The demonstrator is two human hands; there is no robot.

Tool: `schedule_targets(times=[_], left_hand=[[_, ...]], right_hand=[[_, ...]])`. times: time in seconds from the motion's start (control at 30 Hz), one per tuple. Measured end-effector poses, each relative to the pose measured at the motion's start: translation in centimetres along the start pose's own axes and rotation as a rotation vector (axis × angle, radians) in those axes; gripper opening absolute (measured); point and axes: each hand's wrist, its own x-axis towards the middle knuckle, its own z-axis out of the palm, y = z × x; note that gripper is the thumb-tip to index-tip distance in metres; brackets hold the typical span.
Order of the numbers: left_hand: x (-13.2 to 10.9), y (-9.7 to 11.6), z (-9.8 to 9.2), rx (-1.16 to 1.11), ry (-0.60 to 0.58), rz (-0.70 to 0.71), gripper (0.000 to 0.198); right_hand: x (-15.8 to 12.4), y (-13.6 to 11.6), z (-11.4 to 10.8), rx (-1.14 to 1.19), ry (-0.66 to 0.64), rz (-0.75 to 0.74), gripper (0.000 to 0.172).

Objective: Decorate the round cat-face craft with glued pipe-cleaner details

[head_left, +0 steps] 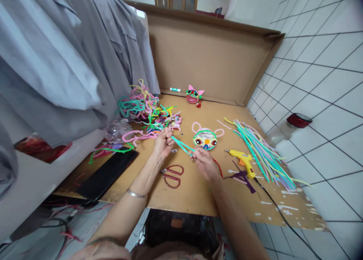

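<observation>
A turquoise pipe cleaner [183,145], doubled into a narrow loop, stretches between my two hands above the table. My left hand [163,144] pinches its left end, and my right hand [204,162] grips the other end. Just beyond my right hand lies an animal-face craft [207,139] with pink looped ears, round eyes and an orange nose. Red-handled scissors [172,176] rest on the table below my left hand. A yellow glue gun [241,161] lies to the right of my right hand, beside purple scraps [246,179].
Tangled pipe cleaners [144,105] heap at the left, near a black phone [106,173]. Straight pipe cleaners [261,150] lie at the right, by a red-lidded jar [292,125]. A finished-looking face craft [193,95] and a glue stick [175,89] sit at the cardboard wall [210,55].
</observation>
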Motion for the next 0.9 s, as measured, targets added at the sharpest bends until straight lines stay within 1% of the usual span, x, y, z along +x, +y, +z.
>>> schedule_targets(times=[0.13, 0.23, 0.4, 0.6, 0.77, 0.9], left_hand=[[0.2, 0.4, -0.2, 0.001, 0.003, 0.001, 0.033], [0.3, 0.7, -0.3, 0.007, -0.007, 0.034, 0.039], [0.3, 0.9, -0.1, 0.028, 0.007, 0.074, 0.045], [-0.2, 0.9, 0.3, 0.049, -0.089, 0.065, 0.043], [-0.1, 1.2, 0.3, -0.025, -0.108, 0.034, 0.04], [0.1, 1.2, 0.0, -0.058, -0.115, 0.026, 0.038]], right_hand=[[-0.2, 0.0, 0.3, -0.208, -0.039, -0.028, 0.032], [-0.1, 0.3, 0.4, -0.243, -0.056, -0.013, 0.035], [0.1, 0.7, -0.2, -0.153, -0.024, 0.05, 0.036], [0.3, 0.6, -1.3, 0.014, 0.101, 0.111, 0.034], [0.2, 0.8, -1.0, 0.056, 0.11, 0.174, 0.031], [0.3, 1.1, -0.8, 0.086, 0.147, 0.151, 0.03]])
